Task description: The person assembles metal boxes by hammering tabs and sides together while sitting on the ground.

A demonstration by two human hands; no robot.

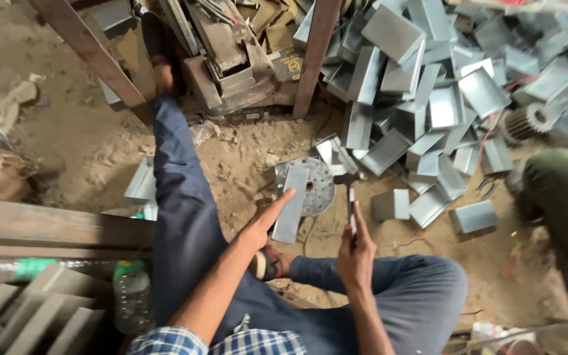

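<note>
Both hands work over a round perforated metal plate (317, 186) that lies on the dirt floor (87, 141). Left hand (262, 222) presses with extended fingers on a bent grey sheet-metal piece (292, 205); this piece lies across the near left part of the plate, its lower end overhanging toward the person. Right hand (356, 251) is closed around the handle of a hammer (350, 192), just right of the plate; the hammer head sits at the plate's right edge, handle pointing down toward the wrist.

Beneath both forearms, on the near side of the plate, the person's legs in blue trousers are visible: one leg stretches away left of the plate, the other is folded right of it. A foot rests just below the plate.

Beyond and to the right of the plate lies a large heap of folded sheet-metal boxes (428, 98). Directly behind the plate stands a steel frame with scrap parts (231, 52). Far left of the plate, a plastic bottle (131, 296) stands beside stacked grey metal strips (41, 315). Another person's green-clad knee (560, 197) shows at the far right.
</note>
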